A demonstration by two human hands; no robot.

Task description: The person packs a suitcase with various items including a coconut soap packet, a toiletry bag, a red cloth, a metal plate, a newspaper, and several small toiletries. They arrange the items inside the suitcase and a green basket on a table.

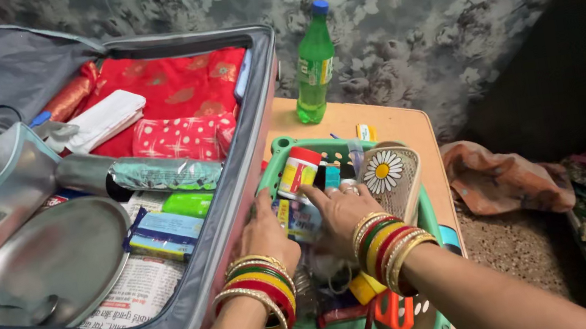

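A single head-worn camera looks steeply down and forward from close above the green plastic basket [421, 207]. The open suitcase [239, 218] fills the frame left of the basket, with a floral wall behind. No second view shares the scene.

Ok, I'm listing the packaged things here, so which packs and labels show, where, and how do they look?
Bottle: green, blue cap, pale label, upright on the wooden table.
Small jar: red lid, yellow-white label, in the green basket.
Flat box: blue and yellow, in the suitcase.
Green pack: beside it.
Blue packet: between left hand and right hand.
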